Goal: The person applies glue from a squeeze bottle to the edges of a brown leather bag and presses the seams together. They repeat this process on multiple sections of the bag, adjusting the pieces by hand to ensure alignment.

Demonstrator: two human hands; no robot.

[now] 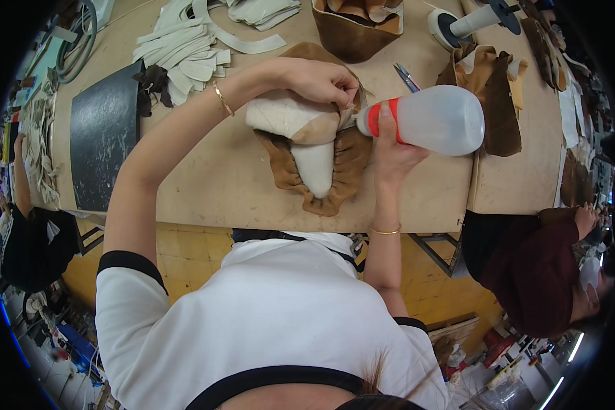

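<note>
In front of me lies a brown leather shoe upper [352, 164], sole side up, its gathered edge puckered around a white insole [314, 167]. A pale lining [280, 116] shows at the far end. My left hand [324, 83] reaches over that end, its fingers closed in a pinch at the upper's far right edge; the fingertips partly hide what they grip. Tilted nearly sideways, a translucent squeeze bottle [444, 121] with a red collar is held in my right hand [398, 147]. The bottle's tip points left, close to the pinched edge and just below my left fingers.
A dark board [104, 137] lies at the left, beside piled white strips [181, 51]. Other brown uppers [359, 31] stand at the back and right [495, 96]. A pen-like tool [406, 77] and a white spool-like stand [471, 22] are at the far right. Other people sit at both sides.
</note>
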